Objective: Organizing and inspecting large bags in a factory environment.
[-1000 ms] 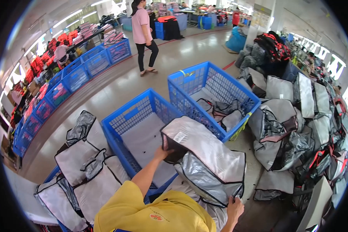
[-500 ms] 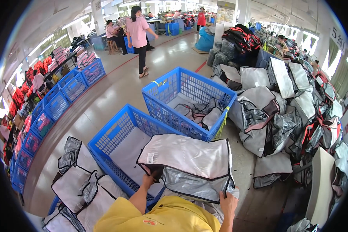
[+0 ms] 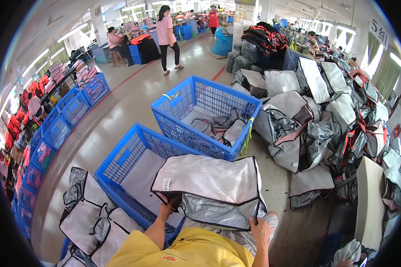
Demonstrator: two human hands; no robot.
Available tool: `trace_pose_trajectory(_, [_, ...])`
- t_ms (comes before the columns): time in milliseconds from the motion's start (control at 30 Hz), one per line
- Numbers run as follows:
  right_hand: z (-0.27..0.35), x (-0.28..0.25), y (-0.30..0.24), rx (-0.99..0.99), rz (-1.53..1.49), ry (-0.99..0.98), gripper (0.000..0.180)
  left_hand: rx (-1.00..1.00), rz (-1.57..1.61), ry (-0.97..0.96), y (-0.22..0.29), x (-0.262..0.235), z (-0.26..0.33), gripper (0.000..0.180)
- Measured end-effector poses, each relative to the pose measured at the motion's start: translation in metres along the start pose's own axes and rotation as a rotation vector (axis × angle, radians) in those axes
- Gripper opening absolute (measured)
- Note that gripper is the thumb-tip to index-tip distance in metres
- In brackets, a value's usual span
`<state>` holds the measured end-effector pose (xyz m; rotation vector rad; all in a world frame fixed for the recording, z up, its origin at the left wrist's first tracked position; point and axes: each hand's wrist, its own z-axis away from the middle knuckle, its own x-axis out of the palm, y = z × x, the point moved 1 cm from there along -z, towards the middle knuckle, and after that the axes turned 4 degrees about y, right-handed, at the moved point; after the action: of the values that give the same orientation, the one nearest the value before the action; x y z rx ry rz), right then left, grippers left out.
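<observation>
**Head view: silver bag held open by both hands**

Head camera shows a grey-silver insulated bag (image 3: 209, 189) with black piping held just ahead of the person, over the near blue crate (image 3: 124, 167). Its long axis runs left to right, mouth toward the wearer. Left hand (image 3: 167, 208) has its fingers closed on the lower left rim; right hand (image 3: 259, 229) grips the lower right corner. Both sit at the bag's ends, about equally near. Flat bags (image 3: 91, 218) lie stacked to the left.

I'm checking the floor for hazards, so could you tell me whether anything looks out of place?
Yes: grey bags lie heaped loose on the floor right of the far blue crate, not inside it.
</observation>
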<state>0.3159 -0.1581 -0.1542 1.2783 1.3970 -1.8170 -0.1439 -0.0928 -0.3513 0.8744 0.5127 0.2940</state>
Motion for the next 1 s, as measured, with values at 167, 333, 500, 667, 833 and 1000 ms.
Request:
trace_pose_trajectory(167, [-0.001,0.001,0.0,-0.022,-0.001,-0.012,0.049,0.008,-0.015,-0.026,-0.002,-0.001,-0.002,0.047])
trace_pose_trajectory(333, [-0.007,0.004,0.001,-0.026,-0.022,-0.024,0.049,0.007,-0.049,0.007,0.007,-0.001,0.005,0.045])
trace_pose_trajectory(500, [-0.018,0.014,0.006,0.013,-0.077,-0.068,0.049,-0.025,-0.01,0.014,0.008,0.002,0.006,0.047])
trace_pose_trajectory(667, [-0.027,0.022,0.012,0.039,-0.119,-0.035,0.05,-0.038,-0.05,0.029,0.014,0.007,0.006,0.053])
trace_pose_trajectory(833, [-0.043,0.024,0.021,0.16,-0.199,-0.115,0.054,-0.085,-0.113,-0.012,0.037,0.017,0.013,0.055])
trace_pose_trajectory(1000, [-0.056,0.043,0.038,0.239,-0.235,-0.263,0.055,-0.054,-0.226,-0.028,0.049,-0.012,0.017,0.06])
